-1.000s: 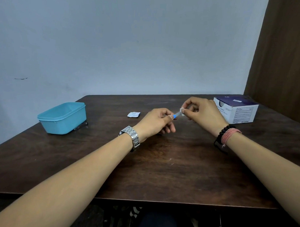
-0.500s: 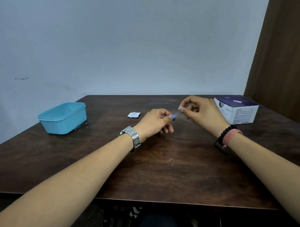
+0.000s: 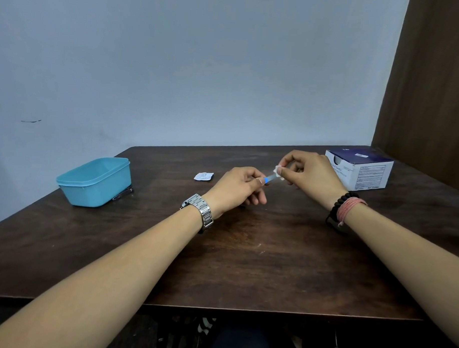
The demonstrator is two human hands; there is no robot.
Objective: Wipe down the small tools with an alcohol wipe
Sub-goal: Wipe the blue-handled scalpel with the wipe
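Tool [image 3: 270,178] between left fingers [image 3: 260,180] and wipe-wrapped right fingers [image 3: 280,171].

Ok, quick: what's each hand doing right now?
Left hand: pinching the small blue-tipped tool.
Right hand: pinching the white wipe around the tool's other end.

A small tool [image 3: 269,178] with a blue band is pinched at its near end by the left hand [image 3: 238,188]; its exact type cannot be told. The far end is wrapped in a white wipe [image 3: 278,171], pinched by the right hand [image 3: 310,172]. Both hands are held above the dark wooden worktop [image 3: 246,252]. A torn sachet [image 3: 203,176] is seen beyond the left hand. A teal lidded container [image 3: 95,181] is placed far left, with a metal item [image 3: 123,193] beside its base. A white-and-purple box [image 3: 363,170] is set far right.
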